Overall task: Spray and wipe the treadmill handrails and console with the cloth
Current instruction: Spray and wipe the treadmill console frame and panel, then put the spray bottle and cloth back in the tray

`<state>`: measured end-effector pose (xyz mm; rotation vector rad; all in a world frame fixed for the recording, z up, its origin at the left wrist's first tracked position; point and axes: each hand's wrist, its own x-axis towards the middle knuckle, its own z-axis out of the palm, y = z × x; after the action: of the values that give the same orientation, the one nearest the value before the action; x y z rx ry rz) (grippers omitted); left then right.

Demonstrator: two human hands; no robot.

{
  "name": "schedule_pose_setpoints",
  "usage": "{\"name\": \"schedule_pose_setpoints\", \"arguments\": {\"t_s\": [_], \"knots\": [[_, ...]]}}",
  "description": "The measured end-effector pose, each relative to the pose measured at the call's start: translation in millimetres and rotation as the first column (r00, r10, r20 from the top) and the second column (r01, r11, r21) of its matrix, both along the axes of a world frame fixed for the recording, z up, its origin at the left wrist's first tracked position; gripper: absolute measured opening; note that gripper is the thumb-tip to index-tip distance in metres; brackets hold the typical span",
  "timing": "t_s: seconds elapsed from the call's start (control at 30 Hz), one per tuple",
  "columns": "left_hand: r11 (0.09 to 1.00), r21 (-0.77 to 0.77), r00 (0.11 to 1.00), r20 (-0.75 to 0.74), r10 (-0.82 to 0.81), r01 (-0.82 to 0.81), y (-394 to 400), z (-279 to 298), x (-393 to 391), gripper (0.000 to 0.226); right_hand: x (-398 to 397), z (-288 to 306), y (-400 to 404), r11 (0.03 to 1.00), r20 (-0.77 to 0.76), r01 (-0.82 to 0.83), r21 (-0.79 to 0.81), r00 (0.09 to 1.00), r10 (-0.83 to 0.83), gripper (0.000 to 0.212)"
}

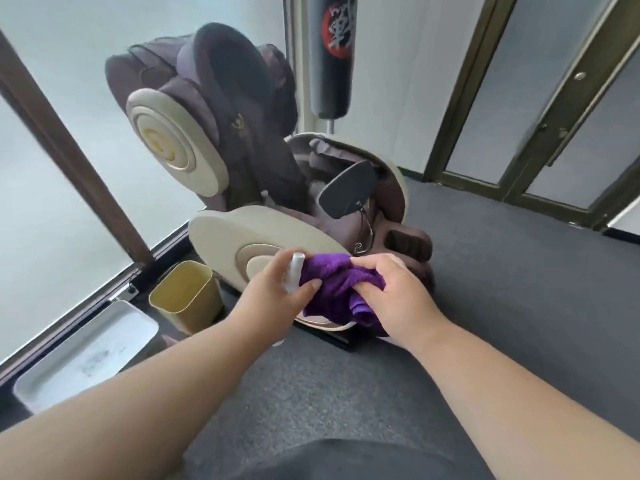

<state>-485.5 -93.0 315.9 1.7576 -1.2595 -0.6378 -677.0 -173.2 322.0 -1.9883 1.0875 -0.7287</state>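
Grey carpet (519, 306) ran beneath a massage chair (221, 150), which stood before frosted windows with a punching bag (330, 64) behind it and a yellow bin (185, 296) just left of its base. No treadmill was in view. In front of the chair's armrest, the left hand (273, 289) gripped a small spray bottle (294, 271), while the right hand (391, 289) clutched the bunched purple cloth (339, 289), touching the bottle. Judging by this, handrails and console remained untouched; the 2 hands seemed only to be readying or wetting the cloth.
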Motion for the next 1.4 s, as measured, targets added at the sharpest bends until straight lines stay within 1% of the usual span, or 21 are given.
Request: {"name": "schedule_pose_setpoints", "arguments": {"t_s": [0.07, 0.13, 0.2, 0.27, 0.33, 0.43, 0.53, 0.6, 0.7, 0.8, 0.9, 0.97, 1.03, 1.1, 1.17, 1.2, 1.23, 1.3, 1.33, 1.4], "knots": [[0.996, 0.004, 0.996, -0.002, 0.090, -0.090, -12, -7, 29, 0.039, 38, -7, -28, 0.996, 0.031, -0.087, 0.033, 0.996, 0.086, 0.027], [0.982, 0.004, 0.981, -0.012, 0.191, -0.191, -19, -13, 54, 0.035, 75, -16, -53, 0.984, 0.038, -0.172, 0.043, 0.985, 0.170, 0.028], [0.955, 0.007, 0.955, -0.011, 0.297, -0.297, -26, -21, 80, 0.034, 113, -26, -80, 0.947, 0.060, -0.301, 0.116, 0.953, 0.296, 0.032], [0.921, 0.006, 0.921, -0.016, 0.390, -0.390, -34, -24, 107, 0.034, 153, -29, -105, 0.874, 0.108, -0.456, 0.167, 0.890, 0.444, 0.036], [0.878, -0.009, 0.878, -0.030, 0.479, -0.479, -46, -27, 131, 0.034, 193, -28, -131, 0.799, 0.115, -0.570, 0.192, 0.822, 0.558, 0.035], [0.801, -0.009, 0.800, -0.072, 0.596, -0.598, -63, -25, 158, 0.034, 246, -22, -166, 0.704, 0.070, -0.674, 0.224, 0.731, 0.678, 0.033], [0.713, 0.008, 0.708, -0.110, 0.697, -0.701, -67, -23, 180, 0.033, 296, -15, -184, 0.594, 0.024, -0.778, 0.204, 0.611, 0.791, 0.029], [0.643, 0.014, 0.637, -0.127, 0.760, -0.765, -62, -24, 192, 0.033, 329, -16, -183, 0.520, 0.006, -0.826, 0.219, 0.534, 0.846, 0.027], [0.524, 0.023, 0.515, -0.152, 0.844, -0.851, -45, -33, 209, 0.038, 376, -29, -168, 0.436, 0.028, -0.864, 0.251, 0.457, 0.889, 0.029], [0.429, 0.015, 0.424, -0.123, 0.897, -0.903, -23, -42, 227, 0.046, 418, -42, -141, 0.333, 0.022, -0.898, 0.288, 0.354, 0.935, 0.031], [0.393, 0.025, 0.383, -0.173, 0.907, -0.919, 1, -53, 252, 0.045, 462, -55, -111, 0.282, 0.017, -0.910, 0.303, 0.301, 0.953, 0.033], [0.364, 0.047, 0.354, -0.143, 0.924, -0.930, 20, -62, 274, 0.048, 493, -61, -90, 0.245, 0.010, -0.911, 0.332, 0.263, 0.965, 0.032], [0.345, 0.068, 0.340, -0.076, 0.937, -0.936, 42, -78, 304, 0.054, 528, -70, -71, 0.235, 0.013, -0.903, 0.359, 0.256, 0.967, 0.032], [0.337, 0.168, 0.333, -0.050, 0.942, -0.927, 60, -95, 337, 0.063, 564, -81, -52, 0.244, 0.000, -0.894, 0.377, 0.263, 0.965, 0.031], [0.327, 0.225, 0.328, -0.035, 0.944, -0.918, 72, -112, 370, 0.075, 597, -97, -37, 0.272, -0.005, -0.869, 0.414, 0.296, 0.955, 0.028], [0.323, 0.242, 0.332, -0.005, 0.943, -0.915, 77, -120, 386, 0.076, 612, -106, -29, 0.287, -0.009, -0.853, 0.437, 0.315, 0.949, 0.026], [0.318, 0.261, 0.338, 0.033, 0.941, -0.911, 82, -130, 400, 0.074, 626, -117, -22, 0.300, -0.015, -0.838, 0.456, 0.330, 0.944, 0.024], [0.285, 0.279, 0.322, 0.099, 0.941, -0.917, 96, -155, 426, 0.066, 649, -141, -12, 0.339, -0.043, -0.802, 0.492, 0.367, 0.929, 0.023], [0.264, 0.277, 0.302, 0.106, 0.947, -0.924, 104, -167, 439, 0.060, 659, -153, -7, 0.363, -0.066, -0.777, 0.515, 0.386, 0.920, 0.023], [0.208, 0.284, 0.237, 0.071, 0.969, -0.936, 117, -191, 465, 0.051, 676, -180, -2, 0.404, -0.106, -0.720, 0.564, 0.422, 0.900, 0.021]]}}
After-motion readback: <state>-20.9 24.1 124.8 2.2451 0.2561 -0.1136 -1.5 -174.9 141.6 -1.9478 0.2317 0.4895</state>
